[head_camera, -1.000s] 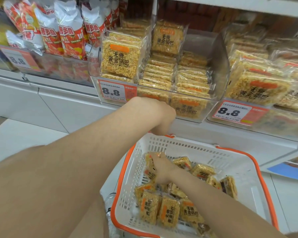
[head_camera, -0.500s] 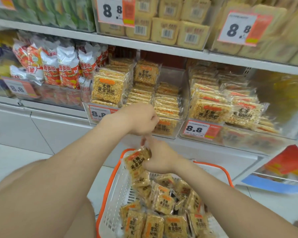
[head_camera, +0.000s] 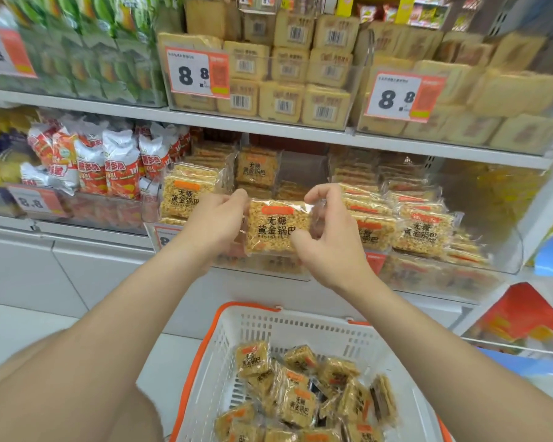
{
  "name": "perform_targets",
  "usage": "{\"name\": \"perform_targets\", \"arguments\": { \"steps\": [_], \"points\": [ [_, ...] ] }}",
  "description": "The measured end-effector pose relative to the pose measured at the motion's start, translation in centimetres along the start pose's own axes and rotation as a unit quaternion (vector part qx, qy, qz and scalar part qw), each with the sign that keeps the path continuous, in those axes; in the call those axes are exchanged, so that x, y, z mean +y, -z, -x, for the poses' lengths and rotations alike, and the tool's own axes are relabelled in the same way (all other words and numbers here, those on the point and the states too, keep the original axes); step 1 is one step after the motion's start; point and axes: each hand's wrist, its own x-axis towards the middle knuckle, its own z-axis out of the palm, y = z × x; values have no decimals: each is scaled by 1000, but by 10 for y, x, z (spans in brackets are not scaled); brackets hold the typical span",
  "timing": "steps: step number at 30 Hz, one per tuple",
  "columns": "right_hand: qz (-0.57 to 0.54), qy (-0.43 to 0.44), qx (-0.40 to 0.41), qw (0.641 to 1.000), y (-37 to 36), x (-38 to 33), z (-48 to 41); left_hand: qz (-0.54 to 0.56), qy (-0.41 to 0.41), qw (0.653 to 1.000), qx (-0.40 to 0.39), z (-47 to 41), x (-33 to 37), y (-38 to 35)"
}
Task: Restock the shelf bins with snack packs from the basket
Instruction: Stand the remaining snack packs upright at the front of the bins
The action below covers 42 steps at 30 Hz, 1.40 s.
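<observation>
You hold one snack pack (head_camera: 276, 229) upright in front of the clear middle shelf bin (head_camera: 268, 266), orange label at the top, both hands gripping it.

Well to the left of your left fingers (head_camera: 240, 196), red-and-white snack bags (head_camera: 109, 167) stand in the neighbouring bin. Just beside those fingers, another rice-crust pack (head_camera: 182, 199) stands upright at the bin's front left corner.

Your left hand (head_camera: 213, 223) grips the held pack's left edge with its fingers curled over the top corner; its thumb is hidden.

Your right hand (head_camera: 329, 244) takes the right edge. Its fingers (head_camera: 320, 191) are hooked over the clear wrapper at the top and its thumb lies on the pack's front face, low on the right.

To the right of those fingers, stacks of similar packs (head_camera: 422, 231) fill the next bin.

Above both sets of fingers, tan barcoded packs (head_camera: 284, 103) line the upper shelf behind an 8.8 price tag (head_camera: 198, 73).

Below your hands and well apart from them sits the white basket (head_camera: 268, 327) with its orange rim, holding a loose heap of the same packs (head_camera: 297, 403).
</observation>
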Motion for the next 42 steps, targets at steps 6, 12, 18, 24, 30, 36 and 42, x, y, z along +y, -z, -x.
{"name": "perform_targets", "arguments": {
  "steps": [6,12,18,24,30,36,42],
  "points": [
    [20,10,22,1000,12,-2,-7,-21,-49,999,-7,1,4,-12],
    [274,108,103,950,35,-3,-18,-77,-208,972,83,-4,11,-44],
    [403,126,44,905,66,7,-13,-130,-331,932,72,4,18,-89],
    [368,-2,146,918,130,14,-23,-135,-418,896,61,15,21,-126],
    [386,-130,111,907,183,52,-21,-285,-498,819,7,17,11,-154],
    [413,-74,-20,907,194,82,-13,-371,-477,797,4,13,3,-170],
    [363,-18,-13,932,202,92,-12,-388,-468,793,43,12,2,-181]
  ]
}}
